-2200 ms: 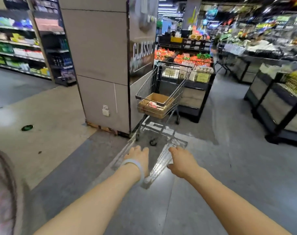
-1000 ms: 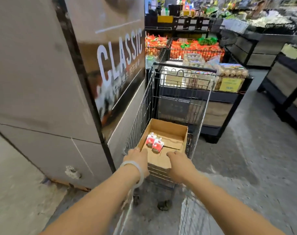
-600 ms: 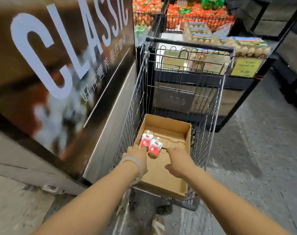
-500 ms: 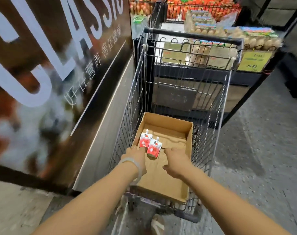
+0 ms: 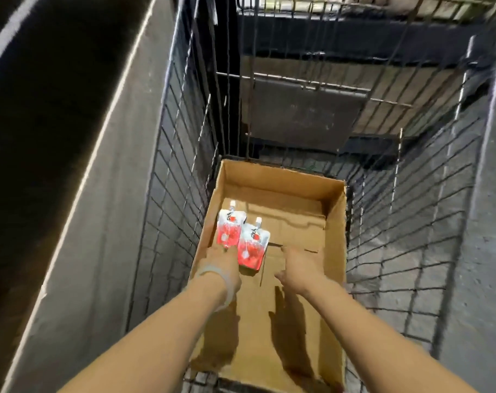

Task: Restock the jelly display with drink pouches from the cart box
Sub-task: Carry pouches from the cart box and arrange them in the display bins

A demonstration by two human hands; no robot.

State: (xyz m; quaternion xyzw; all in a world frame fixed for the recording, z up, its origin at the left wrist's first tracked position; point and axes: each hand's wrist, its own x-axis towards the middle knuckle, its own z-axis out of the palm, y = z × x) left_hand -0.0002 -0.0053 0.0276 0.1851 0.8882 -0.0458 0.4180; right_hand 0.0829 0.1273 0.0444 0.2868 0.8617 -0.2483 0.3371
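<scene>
Now, head view:
Cart [image 5: 178, 154]: wire basket, with a wall panel [image 5: 99, 194] at its 9 o'clock.
Box [image 5: 336, 222]: open cardboard, on the cart floor.
Pouches: two red-and-white drink pouches, far pouch [image 5: 228, 229] and near pouch [image 5: 251, 244], overlapping, flat by the box's left wall.
Left hand [image 5: 222, 262]: at 6 o'clock of the far pouch, fingertips at its bottom edge; grip cannot be told. White wristband [image 5: 217, 275].
Right hand [image 5: 299, 269]: at 3 o'clock of the near pouch, just beside, fingers loosely extended, holding nothing.

Left hand [image 5: 222, 263] covers the near ends of both pouches [image 5: 251, 245]; its fingers hidden. Box [image 5: 336, 222] near edge cut off. Cart [image 5: 411, 236] wires blurred.
</scene>
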